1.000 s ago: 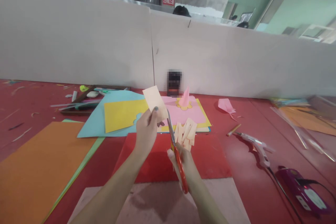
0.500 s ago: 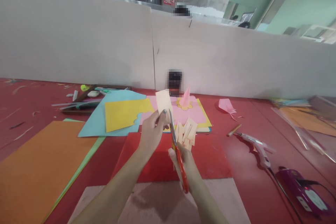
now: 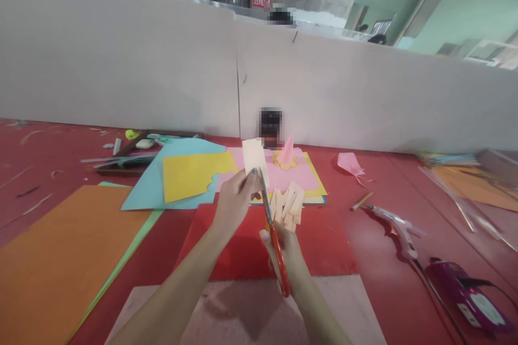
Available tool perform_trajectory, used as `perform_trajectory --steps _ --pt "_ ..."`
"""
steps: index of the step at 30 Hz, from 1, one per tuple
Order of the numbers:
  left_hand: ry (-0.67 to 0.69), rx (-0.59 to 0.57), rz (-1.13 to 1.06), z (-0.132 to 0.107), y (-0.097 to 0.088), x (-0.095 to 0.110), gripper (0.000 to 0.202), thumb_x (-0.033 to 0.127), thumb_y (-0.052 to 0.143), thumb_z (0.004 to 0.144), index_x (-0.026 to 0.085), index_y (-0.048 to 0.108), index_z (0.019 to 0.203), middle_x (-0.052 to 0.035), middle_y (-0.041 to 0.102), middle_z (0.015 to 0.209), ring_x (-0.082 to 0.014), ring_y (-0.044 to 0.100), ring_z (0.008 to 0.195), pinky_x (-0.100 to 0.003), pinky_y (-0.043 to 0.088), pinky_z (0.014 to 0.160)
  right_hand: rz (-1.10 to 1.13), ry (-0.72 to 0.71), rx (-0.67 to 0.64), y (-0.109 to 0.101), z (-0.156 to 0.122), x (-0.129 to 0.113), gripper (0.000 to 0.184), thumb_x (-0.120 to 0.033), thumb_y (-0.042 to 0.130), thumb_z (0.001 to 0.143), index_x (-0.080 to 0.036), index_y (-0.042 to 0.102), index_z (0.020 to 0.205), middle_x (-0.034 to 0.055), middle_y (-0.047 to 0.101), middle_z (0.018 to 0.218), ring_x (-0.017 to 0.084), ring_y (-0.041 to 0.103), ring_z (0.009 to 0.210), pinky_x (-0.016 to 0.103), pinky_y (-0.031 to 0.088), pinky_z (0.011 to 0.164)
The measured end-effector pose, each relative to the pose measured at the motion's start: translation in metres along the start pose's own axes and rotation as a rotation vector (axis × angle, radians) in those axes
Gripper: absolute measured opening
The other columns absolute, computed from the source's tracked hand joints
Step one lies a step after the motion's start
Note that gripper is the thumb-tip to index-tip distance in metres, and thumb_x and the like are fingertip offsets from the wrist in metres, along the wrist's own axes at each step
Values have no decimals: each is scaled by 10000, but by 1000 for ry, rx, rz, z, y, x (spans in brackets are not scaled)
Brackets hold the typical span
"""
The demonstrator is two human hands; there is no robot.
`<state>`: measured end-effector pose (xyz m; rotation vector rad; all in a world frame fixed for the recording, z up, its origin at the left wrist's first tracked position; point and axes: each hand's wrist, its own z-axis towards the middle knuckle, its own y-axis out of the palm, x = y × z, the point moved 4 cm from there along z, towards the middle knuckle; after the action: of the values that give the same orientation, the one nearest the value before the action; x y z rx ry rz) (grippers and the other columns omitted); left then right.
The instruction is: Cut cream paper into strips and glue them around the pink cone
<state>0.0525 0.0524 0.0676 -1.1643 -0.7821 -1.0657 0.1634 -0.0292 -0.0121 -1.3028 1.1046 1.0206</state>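
Observation:
My left hand [image 3: 236,197] pinches a cream piece of paper [image 3: 254,155] by its lower end, holding it upright above the work surface. In my right hand [image 3: 285,242] is a pair of scissors [image 3: 279,259] with red handles. Their blades point up and lie along the lower right edge of the paper, close to my left fingertips. Several cut cream paper strips [image 3: 292,202] rest just behind my right hand, partly hidden by it. Below both hands lies a red sheet [image 3: 243,253].
Yellow card [image 3: 190,178] and blue card [image 3: 141,194] lie left of centre, orange card [image 3: 73,242] nearer. A pink paper cone [image 3: 287,151] stands on a yellow flower shape. A glue gun [image 3: 399,229] and purple power strip [image 3: 465,294] are at right; a white partition [image 3: 162,64] stands behind.
The cream paper has turned slightly more upright and shifted a little to the right with my left hand. My right hand and the scissors are almost unchanged.

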Motion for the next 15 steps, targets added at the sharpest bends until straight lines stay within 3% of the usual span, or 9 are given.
perform_trajectory --steps 5,9,15 --pt "-11 -29 -14 1 -1 -1 314 377 402 853 177 499 631 30 498 519 -108 531 501 -203 392 476 -15 -46 32 0 1 0 369 -447 544 766 -205 344 573 -53 301 536 81 274 483 200 223 429" --pt "-25 -28 -28 1 -1 -1 315 365 406 848 179 462 599 35 477 501 -109 531 496 -205 382 472 -27 -81 47 -2 1 -7 355 -439 547 765 -200 379 563 -32 365 542 103 335 527 203 257 449" --pt "-49 -40 -64 3 0 -2 338 376 413 837 178 418 562 43 415 488 -109 523 495 -206 375 470 -31 -70 77 -2 2 -3 355 -449 554 751 -200 386 563 -50 324 532 97 309 514 200 261 464"
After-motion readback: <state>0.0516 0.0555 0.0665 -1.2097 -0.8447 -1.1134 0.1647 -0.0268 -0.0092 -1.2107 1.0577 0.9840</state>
